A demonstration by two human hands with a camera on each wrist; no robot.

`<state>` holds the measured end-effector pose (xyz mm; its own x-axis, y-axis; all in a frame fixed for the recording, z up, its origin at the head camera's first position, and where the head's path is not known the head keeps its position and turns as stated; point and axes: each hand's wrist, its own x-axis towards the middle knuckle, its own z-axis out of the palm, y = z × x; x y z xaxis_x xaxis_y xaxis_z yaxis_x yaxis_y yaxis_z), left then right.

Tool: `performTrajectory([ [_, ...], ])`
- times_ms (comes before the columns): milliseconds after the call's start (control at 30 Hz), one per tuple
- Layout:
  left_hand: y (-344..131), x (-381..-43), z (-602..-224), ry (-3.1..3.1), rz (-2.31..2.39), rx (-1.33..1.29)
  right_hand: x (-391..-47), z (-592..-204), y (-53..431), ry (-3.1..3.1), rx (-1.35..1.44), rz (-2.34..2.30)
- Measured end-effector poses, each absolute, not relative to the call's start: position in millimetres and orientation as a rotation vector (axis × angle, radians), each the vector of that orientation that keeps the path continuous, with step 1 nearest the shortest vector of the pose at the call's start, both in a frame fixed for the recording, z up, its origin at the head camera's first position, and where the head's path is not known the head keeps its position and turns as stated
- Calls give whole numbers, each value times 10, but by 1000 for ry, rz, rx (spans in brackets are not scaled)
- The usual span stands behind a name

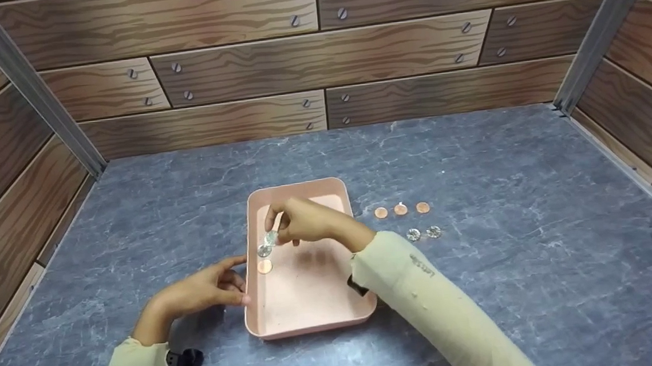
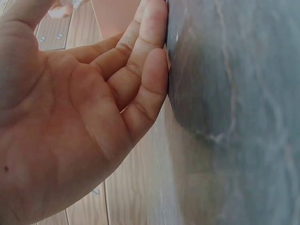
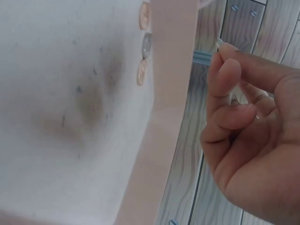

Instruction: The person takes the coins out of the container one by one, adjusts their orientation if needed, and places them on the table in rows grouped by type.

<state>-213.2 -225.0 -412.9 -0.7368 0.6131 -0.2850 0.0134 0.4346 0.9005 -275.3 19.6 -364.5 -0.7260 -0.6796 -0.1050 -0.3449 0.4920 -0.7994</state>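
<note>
A pink rectangular tray lies on the table. Over its left side, my right hand pinches a silver coin between thumb and forefinger; the right wrist view shows that coin's edge at the fingertips. Below it in the tray are a silver coin and a copper coin. A second copper coin shows in the right wrist view, where the three lie in a row along the wall. My left hand touches the tray's left wall, its fingers resting on the table.
Right of the tray, three copper coins form a row on the blue-grey marbled table. Two silver coins lie nearer, below that row. Wood-patterned panels wall the table at the back and both sides, with grey metal posts in the corners.
</note>
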Motion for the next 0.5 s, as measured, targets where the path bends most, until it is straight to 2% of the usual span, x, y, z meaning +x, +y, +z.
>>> performTrajectory([
  [500, -2245, -2138, -4117, 2121, 1289, 510, -2725, -3485, 565, 2332, -750, -1339],
])
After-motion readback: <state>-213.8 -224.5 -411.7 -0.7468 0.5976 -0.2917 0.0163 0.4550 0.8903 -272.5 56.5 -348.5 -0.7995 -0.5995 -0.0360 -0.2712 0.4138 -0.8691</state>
